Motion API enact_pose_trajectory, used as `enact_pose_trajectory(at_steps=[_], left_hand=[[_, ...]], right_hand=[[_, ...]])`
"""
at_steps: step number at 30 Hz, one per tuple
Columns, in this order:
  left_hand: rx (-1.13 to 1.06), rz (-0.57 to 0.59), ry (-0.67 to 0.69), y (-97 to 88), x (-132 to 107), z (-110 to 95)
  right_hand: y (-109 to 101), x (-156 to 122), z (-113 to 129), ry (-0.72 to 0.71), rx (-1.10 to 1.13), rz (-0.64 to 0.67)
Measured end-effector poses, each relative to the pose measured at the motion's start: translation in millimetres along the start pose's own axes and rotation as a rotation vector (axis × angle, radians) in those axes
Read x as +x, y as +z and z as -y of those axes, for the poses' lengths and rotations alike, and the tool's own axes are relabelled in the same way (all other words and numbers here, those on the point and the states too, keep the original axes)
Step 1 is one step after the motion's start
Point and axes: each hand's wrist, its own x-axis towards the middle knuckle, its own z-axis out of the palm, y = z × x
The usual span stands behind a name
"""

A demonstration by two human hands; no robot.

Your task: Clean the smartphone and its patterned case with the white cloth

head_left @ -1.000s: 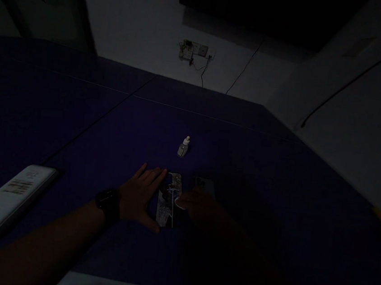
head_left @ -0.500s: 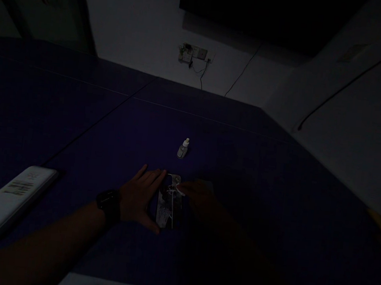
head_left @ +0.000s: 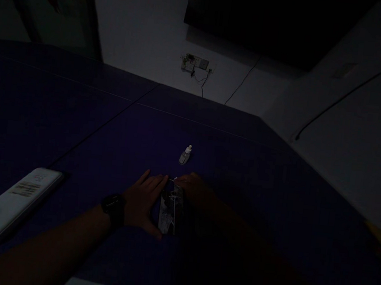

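**A:** Far left of your surface point(head_left: 108, 143)?

**B:** White power bank point(head_left: 10, 207), lying at an angle, display lit, well apart from your hands.

**A:** Your left hand point(head_left: 145, 203)?

**B:** Flat and spread, black smartwatch point(head_left: 111, 209) on the wrist. Released, not clenched. Its thumb and fingertips touch the left long edge of the phone-shaped slab point(head_left: 170, 213).

**A:** Where's the slab?

**B:** On the surface between your hands, long axis pointing away from you. Dark, with white streaks.

**A:** Next to it?

**B:** Small dropper bottle point(head_left: 185, 155), upright, near the slab's far end, untouched.

**A:** Right hand point(head_left: 192, 188)?

**B:** Deep in shadow, reaching over that far end. Your fingers point(head_left: 181, 179) are at a thin white strip point(head_left: 174, 179). Too dark to tell whether they're gripping it.

**A:** Anything on the wall?

**B:** Socket panel point(head_left: 198, 62) straight ahead, cables hanging from it.
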Motion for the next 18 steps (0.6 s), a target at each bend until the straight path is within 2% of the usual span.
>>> enact_pose_trajectory(at_steps=[6, 10, 14, 18], left_hand=[[0.021, -0.006, -0.018, 5.6, -0.6, 0.5], [0.007, -0.006, -0.006, 3.8, -0.5, -0.7], [-0.011, -0.005, -0.009, -1.7, 0.1, -3.0], [-0.027, 0.010, -0.006, -7.7, 0.3, -5.5]], right_hand=[[5.4, -40.3, 24.6, -0.058, 0.029, -0.052], [2.3, -62.1, 49.2, -0.235, 0.087, -0.105], [1.2, -74.2, 67.0, -0.307, 0.045, -0.106], [-3.0, -74.5, 68.6, -0.317, 0.053, -0.126]])
